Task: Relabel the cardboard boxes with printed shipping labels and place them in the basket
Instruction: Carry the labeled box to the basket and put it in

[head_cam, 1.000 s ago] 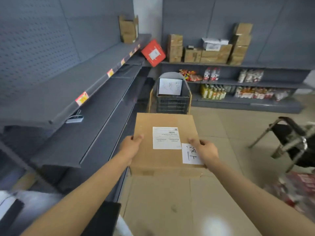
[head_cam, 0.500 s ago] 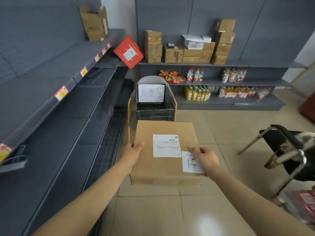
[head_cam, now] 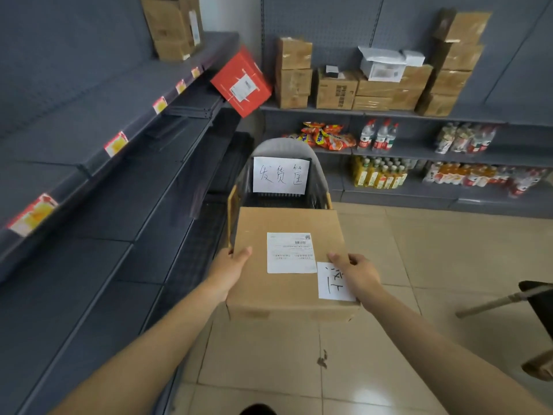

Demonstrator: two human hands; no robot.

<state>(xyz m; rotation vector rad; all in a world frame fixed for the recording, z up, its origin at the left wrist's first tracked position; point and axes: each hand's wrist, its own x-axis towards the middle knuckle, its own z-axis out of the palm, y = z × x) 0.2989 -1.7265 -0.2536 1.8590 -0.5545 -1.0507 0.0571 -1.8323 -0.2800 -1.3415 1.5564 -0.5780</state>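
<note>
On our far left run the grey shelves [head_cam: 98,181], bare apart from yellow-and-red price tags along their edges. Our left hand [head_cam: 230,271] grips the left side of the cardboard box [head_cam: 287,265], thumb lying over the top edge and the rest of the fingers hidden down the side. The box is carried level in front of us, off the floor. On its top sit the printed shipping label [head_cam: 291,253] near the middle and a handwritten paper slip [head_cam: 332,281] at the near right corner. Our right hand [head_cam: 357,274] clamps the right side, thumb and fingers curled over the top edge, touching the slip.

The relation that matters: the basket [head_cam: 287,178], with its own handwritten sign, stands straight ahead, just past the box's far edge. Its rim shows above that edge. The box's longer side runs away from us, toward the basket mouth. Both hands sit level with each other, so neither is nearer; we judge the next move to be a forward reach and a lowering with both arms together.

Against half a second ago, the basket looms larger and closer to the box's far edge, and the shelves have slid back past us. The grip looks unchanged.
</note>
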